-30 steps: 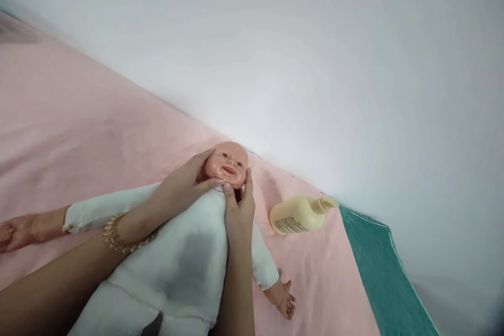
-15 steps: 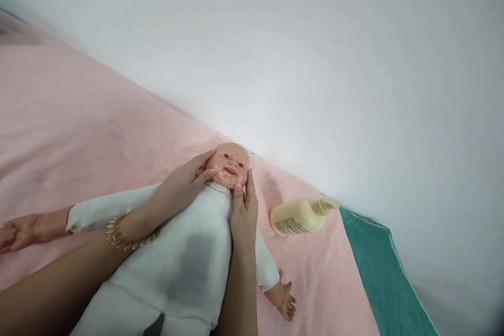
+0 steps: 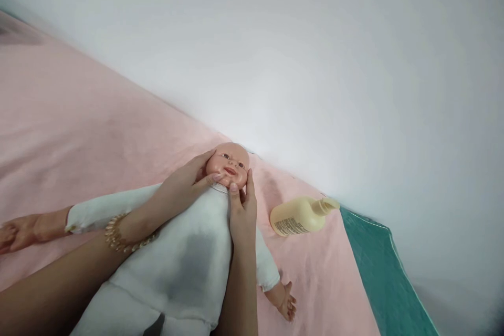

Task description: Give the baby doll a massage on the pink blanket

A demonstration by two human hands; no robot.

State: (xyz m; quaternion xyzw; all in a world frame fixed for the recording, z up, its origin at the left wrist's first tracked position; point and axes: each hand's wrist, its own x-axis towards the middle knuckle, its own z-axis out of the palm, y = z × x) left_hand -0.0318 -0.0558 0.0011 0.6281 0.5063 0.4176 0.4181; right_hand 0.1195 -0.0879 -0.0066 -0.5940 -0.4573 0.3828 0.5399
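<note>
Cradling the doll's head between left hand and right hand, with fingers clasped against both sides!

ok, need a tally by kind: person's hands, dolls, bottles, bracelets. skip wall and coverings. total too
Person's left hand and right hand: 2
Doll, in white clothing: 1
Pump bottle, yellow: 1
Beaded bracelet: 1
Total: 5
</note>
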